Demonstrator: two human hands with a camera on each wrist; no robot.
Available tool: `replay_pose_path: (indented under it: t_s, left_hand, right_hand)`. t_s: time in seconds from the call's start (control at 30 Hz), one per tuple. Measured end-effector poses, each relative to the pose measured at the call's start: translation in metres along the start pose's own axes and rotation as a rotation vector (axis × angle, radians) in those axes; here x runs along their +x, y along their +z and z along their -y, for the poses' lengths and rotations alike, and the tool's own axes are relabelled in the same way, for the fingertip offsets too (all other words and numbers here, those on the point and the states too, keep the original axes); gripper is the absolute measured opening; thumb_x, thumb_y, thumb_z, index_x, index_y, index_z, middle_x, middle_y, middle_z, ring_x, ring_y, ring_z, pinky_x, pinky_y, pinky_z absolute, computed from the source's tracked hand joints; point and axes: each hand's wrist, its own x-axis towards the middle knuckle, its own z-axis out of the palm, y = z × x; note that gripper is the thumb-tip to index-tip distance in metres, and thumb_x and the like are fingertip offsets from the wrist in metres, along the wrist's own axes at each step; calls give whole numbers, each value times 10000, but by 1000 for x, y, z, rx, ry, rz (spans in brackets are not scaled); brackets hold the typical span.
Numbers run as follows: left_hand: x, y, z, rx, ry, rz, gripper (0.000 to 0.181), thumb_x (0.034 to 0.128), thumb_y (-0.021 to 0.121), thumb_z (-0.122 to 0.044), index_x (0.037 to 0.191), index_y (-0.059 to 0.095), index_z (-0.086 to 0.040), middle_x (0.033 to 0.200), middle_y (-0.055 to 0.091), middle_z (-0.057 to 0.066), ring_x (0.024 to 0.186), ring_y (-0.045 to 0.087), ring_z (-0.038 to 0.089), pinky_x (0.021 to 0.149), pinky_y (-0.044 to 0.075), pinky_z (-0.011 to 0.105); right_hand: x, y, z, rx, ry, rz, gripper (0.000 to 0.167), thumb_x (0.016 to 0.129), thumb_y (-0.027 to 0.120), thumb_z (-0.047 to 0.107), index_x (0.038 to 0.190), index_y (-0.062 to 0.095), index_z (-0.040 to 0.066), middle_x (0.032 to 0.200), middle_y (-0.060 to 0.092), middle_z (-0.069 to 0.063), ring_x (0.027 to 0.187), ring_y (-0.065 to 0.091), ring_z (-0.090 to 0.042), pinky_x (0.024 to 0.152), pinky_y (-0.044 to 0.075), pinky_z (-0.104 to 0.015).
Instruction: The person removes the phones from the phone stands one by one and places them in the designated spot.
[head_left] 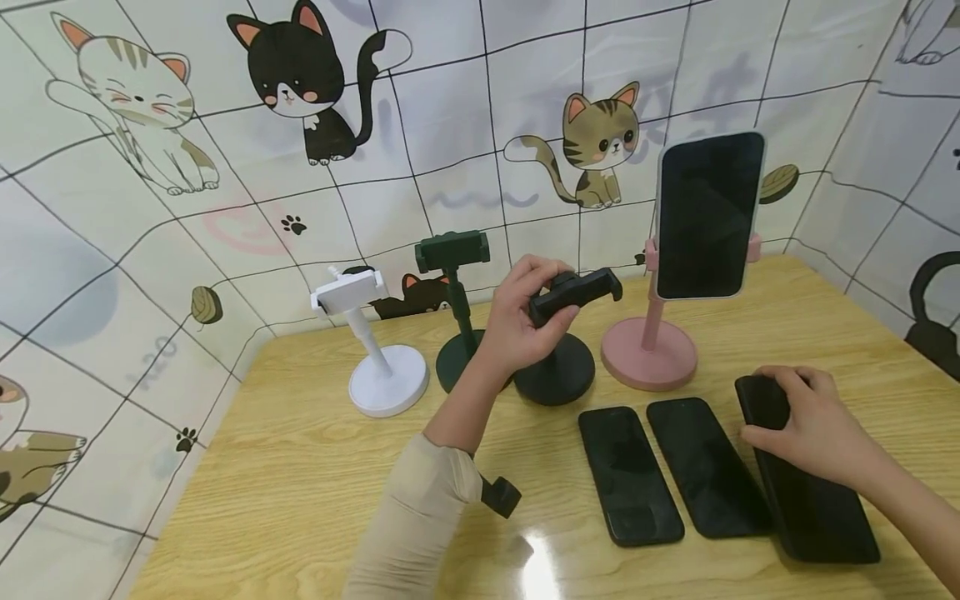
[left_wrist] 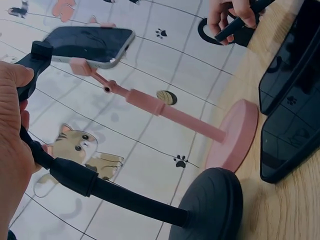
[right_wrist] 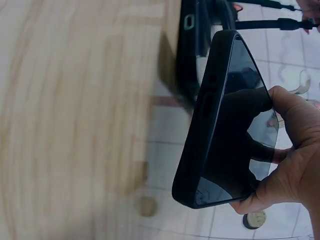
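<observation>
My left hand grips the clamp of a black phone stand; its round base is on the table. In the left wrist view, the black stand shows its stem running from the hand to the base. At the right, my right hand holds a black phone by its edges, thumb on one side and fingers on the other. The right wrist view shows this phone tilted, its screen reflecting the hand. Two more black phones, one at the left and one in the middle, lie beside it.
Behind them a pink stand bears an upright phone in its clamp. Left of the black stand are a dark green stand and a white stand. A cat-patterned wall covering borders the wooden table.
</observation>
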Motion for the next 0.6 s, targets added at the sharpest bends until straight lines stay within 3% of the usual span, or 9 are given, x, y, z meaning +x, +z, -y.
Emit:
replay_pose_path:
  t_s: [0.13,0.37,0.6]
  left_hand:
    - [4,4,6,15,-3,-8,307,707,655,61,1001,573,102,931,498,187,818,452,245,668,448,263]
    - [11,8,-7,43,-17,-21,289,684,639,130,959,555,155,897,485,243,798,450,308,690,446,243]
    - [7,11,21,67,-68,12,308,724,666,49,1016,577,94,948,500,183,832,460,229,703,453,223]
  right_hand:
    - [3,4,-8,-8,32,42,715,708,733,220,1205,344,-117,1186,194,-463,1034,239,-581,648,348,-640]
    - [8,8,-16,-18,42,77,731,711,725,257,1210,346,-119,1181,199,-480,1039,241,-589,658,354,-644]
    - [11,8,-18,-31,68,102,709,717,719,292,1205,361,-76,1108,280,-492,1053,211,-594,637,367,-618]
